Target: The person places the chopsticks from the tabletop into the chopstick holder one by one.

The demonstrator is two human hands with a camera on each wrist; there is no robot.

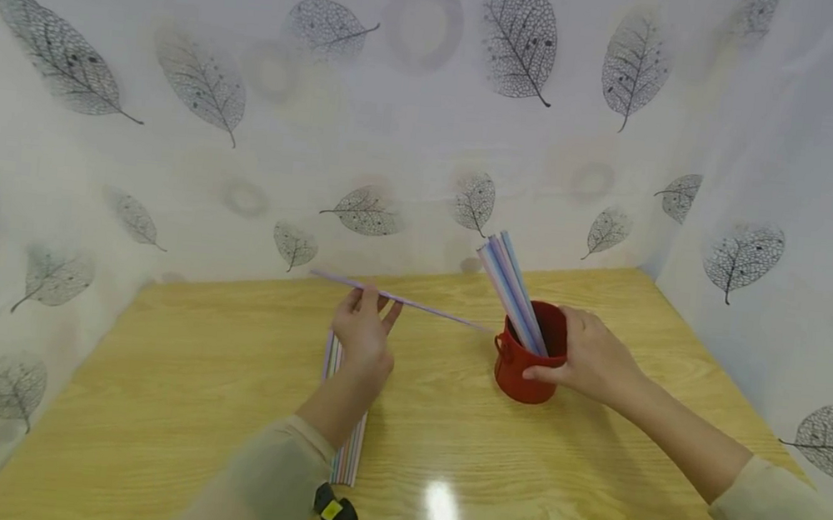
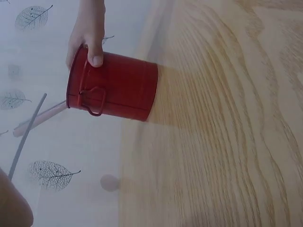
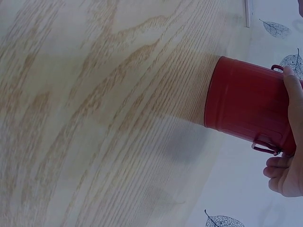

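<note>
A pale backdrop [image 1: 413, 134] stands behind the table [image 1: 186, 388] and along its left and right sides, printed with dark, finely veined leaves [image 1: 518, 35] at various angles and a few blurred, greyish rings [image 1: 452, 26]. The table is yellowish, with wavy wood grain (it looks paler in both wrist views). A bright, elongated glare [image 1: 443, 518] lies on its surface at the bottom of the head view.
</note>
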